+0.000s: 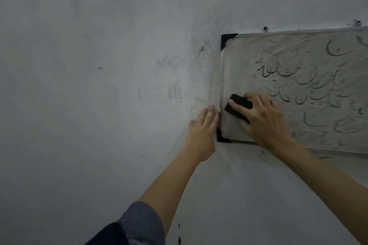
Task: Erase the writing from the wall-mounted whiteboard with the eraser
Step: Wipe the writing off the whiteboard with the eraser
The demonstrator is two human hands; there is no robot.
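A whiteboard [278, 45] with black corner caps hangs on the wall at the right and runs past the frame's right edge. Grey cursive writing [310, 89] covers its middle and right. The strip along its left edge looks wiped. My right hand [262, 119] presses a dark rectangular eraser [236, 105] flat against the board's lower left area, fingers spread over it. My left hand [203, 133] lies flat and open on the wall, its fingertips touching the board's left frame edge.
The grey plaster wall [99, 85] fills the left and bottom of the view, with smudges and small nail holes. Two screws or holes [265, 28] sit just above the board's top edge. A blue sleeve [139, 223] shows on my left arm.
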